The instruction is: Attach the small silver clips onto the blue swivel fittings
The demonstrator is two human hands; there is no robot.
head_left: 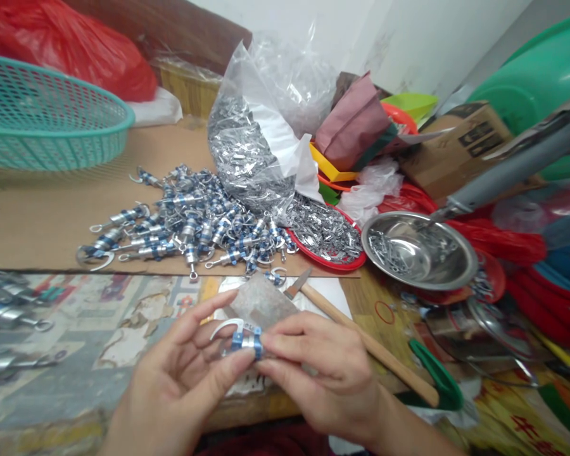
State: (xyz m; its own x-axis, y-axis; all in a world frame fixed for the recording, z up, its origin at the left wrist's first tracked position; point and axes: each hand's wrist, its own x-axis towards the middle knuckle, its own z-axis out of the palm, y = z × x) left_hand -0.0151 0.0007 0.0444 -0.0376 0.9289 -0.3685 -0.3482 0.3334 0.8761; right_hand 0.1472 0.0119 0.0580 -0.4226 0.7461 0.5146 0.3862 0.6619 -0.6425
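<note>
My left hand (180, 361) holds a small silver-and-blue metal fitting (247, 341) with a curved hook, its thumb pressed against the near side. The fingers and thumb of my right hand (325, 364) pinch the right end of the same fitting. Under and behind my fingers lies a grey metal block (266, 299) on the bench. Just beyond it, a hammer (346, 316) with a wooden handle rests diagonally. A heap of similar hooked fittings (204, 221) spreads over the cardboard ahead of my hands.
Flat metal pieces fill a clear bag (247, 152) and a red plate (325, 237). A steel bowl (418, 250) holds some small metal parts at right. A turquoise basket (52, 145) stands back left. More finished-looking fittings (9, 310) lie left. A green-handled object (439, 373) sits near the hammer's end.
</note>
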